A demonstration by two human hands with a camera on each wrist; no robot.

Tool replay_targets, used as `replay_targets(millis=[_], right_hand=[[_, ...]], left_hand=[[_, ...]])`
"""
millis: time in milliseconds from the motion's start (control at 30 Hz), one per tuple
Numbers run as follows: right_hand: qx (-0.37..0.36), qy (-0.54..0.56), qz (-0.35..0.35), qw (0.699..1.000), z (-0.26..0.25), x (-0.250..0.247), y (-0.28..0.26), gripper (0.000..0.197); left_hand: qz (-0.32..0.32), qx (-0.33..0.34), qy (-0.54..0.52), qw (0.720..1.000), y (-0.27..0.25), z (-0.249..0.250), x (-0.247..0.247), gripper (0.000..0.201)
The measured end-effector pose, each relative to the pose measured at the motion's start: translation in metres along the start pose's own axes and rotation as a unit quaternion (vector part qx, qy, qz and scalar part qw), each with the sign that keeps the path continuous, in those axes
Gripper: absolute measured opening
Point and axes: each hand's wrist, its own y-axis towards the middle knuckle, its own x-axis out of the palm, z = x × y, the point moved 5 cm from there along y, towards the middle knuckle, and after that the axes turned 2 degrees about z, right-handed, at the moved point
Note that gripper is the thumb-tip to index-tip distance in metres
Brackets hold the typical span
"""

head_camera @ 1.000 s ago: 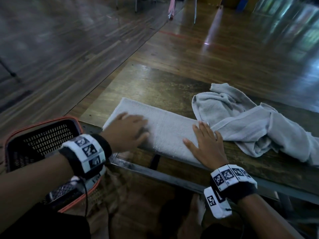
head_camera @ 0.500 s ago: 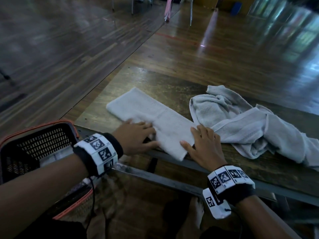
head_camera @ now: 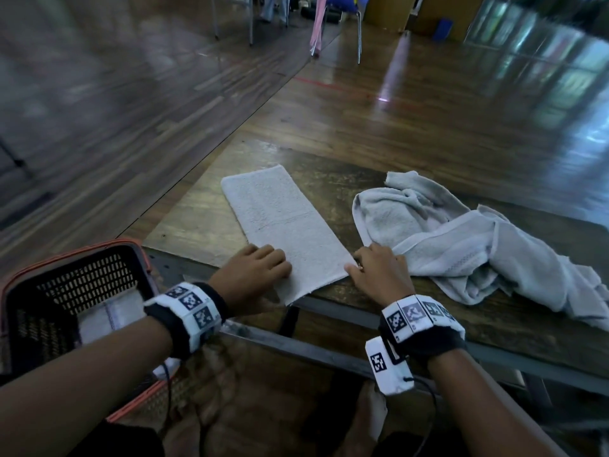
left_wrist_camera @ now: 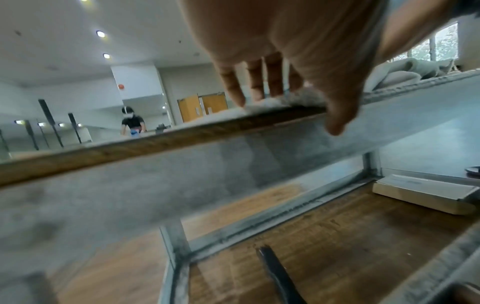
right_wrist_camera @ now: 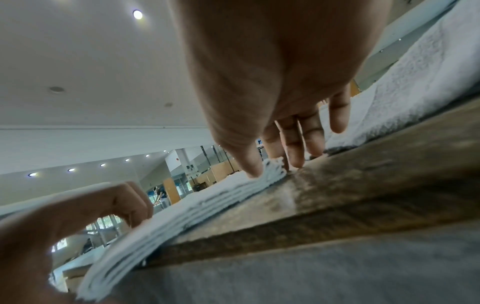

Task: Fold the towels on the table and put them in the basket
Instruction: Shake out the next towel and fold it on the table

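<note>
A folded pale towel (head_camera: 283,232) lies as a long strip running away from me on the wooden table (head_camera: 197,225), its near end just over the front edge. My left hand (head_camera: 263,265) holds the near left corner, fingers (left_wrist_camera: 257,82) curled on top and thumb below the edge. My right hand (head_camera: 372,265) pinches the near right corner, thumb (right_wrist_camera: 249,162) on the stacked layers (right_wrist_camera: 168,216). A crumpled grey towel (head_camera: 461,245) lies right of the strip, touching my right hand. The black mesh basket (head_camera: 82,275) with an orange rim stands low at my left.
A folded towel (head_camera: 108,315) lies in the basket. Under the tabletop runs a metal frame and a lower wooden shelf with a flat box (left_wrist_camera: 423,195). Chairs (head_camera: 329,24) stand far back on the wooden floor. A person (left_wrist_camera: 132,123) is far off.
The folded towel has turned from lying crosswise to pointing away from me. Both hands have slid from flat on its top to its near corners at the table edge.
</note>
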Motion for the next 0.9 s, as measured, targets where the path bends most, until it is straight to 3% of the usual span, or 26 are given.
replay_targets(millis=[133, 367, 467, 567, 733, 900], right_hand=[[0.015, 0.002, -0.021, 1.0, -0.002, -0.002, 0.006, 0.035], [0.042, 0.154, -0.037, 0.987, 0.008, -0.009, -0.005, 0.03], [0.037, 0.234, -0.035, 0.971, 0.015, -0.013, -0.017, 0.025], [0.042, 0.292, -0.076, 0.952, 0.02, -0.006, -0.033, 0.018], [0.056, 0.318, -0.084, 0.943, 0.03, 0.005, -0.048, 0.03], [0.033, 0.463, -0.066, 0.883, 0.033, -0.014, -0.055, 0.015]], left_hand=[[0.052, -0.093, -0.039, 0.994, 0.001, 0.01, 0.005, 0.041], [0.106, -0.055, -0.089, 0.989, -0.015, 0.024, -0.012, 0.026], [0.124, -0.067, -0.116, 0.983, -0.021, 0.035, -0.018, 0.023], [0.149, -0.091, -0.165, 0.971, -0.024, 0.044, -0.025, 0.016], [0.143, -0.107, -0.201, 0.963, -0.03, 0.056, -0.024, 0.012], [0.141, -0.112, -0.207, 0.962, -0.032, 0.059, -0.032, 0.014]])
